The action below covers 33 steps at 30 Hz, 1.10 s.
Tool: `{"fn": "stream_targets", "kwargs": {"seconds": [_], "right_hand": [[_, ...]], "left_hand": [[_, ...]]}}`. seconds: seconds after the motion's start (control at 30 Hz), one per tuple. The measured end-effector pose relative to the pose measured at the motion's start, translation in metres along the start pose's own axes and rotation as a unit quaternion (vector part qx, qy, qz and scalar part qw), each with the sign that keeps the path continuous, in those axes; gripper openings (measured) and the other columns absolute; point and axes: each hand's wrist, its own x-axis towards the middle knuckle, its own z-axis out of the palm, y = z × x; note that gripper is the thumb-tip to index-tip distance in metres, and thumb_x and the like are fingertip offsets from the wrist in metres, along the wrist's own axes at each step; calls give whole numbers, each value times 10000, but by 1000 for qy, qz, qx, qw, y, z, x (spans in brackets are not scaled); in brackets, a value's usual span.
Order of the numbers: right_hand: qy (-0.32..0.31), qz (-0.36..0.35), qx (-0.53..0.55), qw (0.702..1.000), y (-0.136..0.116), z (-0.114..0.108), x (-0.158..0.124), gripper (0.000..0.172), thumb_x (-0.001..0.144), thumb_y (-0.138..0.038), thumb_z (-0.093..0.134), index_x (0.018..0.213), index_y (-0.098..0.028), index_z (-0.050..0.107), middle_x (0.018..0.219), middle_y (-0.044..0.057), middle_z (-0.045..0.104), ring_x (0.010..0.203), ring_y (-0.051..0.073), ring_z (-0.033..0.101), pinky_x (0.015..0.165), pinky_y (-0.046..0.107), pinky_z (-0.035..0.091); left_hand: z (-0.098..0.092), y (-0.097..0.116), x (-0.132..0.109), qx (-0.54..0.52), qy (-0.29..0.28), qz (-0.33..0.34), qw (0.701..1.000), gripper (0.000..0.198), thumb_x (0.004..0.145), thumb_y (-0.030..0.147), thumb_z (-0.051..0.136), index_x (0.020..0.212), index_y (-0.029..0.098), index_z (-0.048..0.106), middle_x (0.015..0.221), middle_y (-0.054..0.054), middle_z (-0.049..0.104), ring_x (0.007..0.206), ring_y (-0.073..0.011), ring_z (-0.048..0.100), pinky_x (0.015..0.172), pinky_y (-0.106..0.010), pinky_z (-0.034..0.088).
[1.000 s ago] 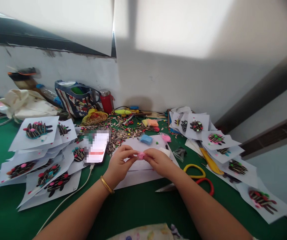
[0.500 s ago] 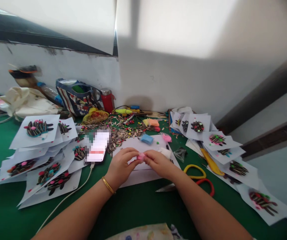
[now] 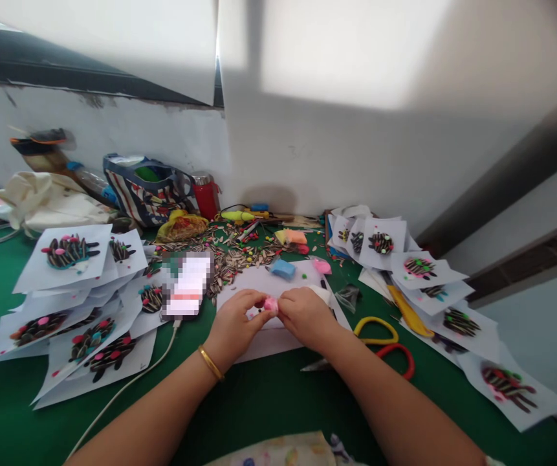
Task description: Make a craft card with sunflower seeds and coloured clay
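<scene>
Over a white sheet of paper [image 3: 246, 279], a small lump of pink modelling clay [image 3: 271, 304] sits between my two hands. My left hand [image 3: 237, 321] pinches its left side between thumb and finger. The curled fingers of my right hand [image 3: 306, 316] press on it from the right and hide part of it. Just beyond my hands lie a blue clay block [image 3: 283, 269], a packet of pink clay [image 3: 321, 265] and a white lump [image 3: 321, 294]. Scissors [image 3: 316, 366] with a yellow and a red handle rest partly under my right forearm.
Paper sheets with sunflower-seed hedgehogs [image 3: 72, 252] overlap at left, more [image 3: 460, 321] at right. A phone [image 3: 188, 285] with a cable lies left of my hands. Loose sunflower seeds [image 3: 229, 262], a red flask [image 3: 205, 197] and a striped bag [image 3: 145, 194] are farther back. A yellow-handled knife [image 3: 410, 312] lies right.
My fingers have shifted around the pink clay, and more of it shows between them. The right hand's fingers are more curled. The whole view has moved slightly.
</scene>
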Motion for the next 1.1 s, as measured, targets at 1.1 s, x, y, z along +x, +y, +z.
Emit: {"fn": "stream_targets", "kwargs": {"seconds": [1.1], "right_hand": [[-7,119,122,985,10,3,-1,305,976,-395,422,818,-183,575,807,44,606,764,172,531,674,273,352]], "left_hand": [[-3,-5,8,-399,136,-197,885,349,834,449,646,1038,181,556,939,-63,702,826,-196,696,735,-316,528]]}}
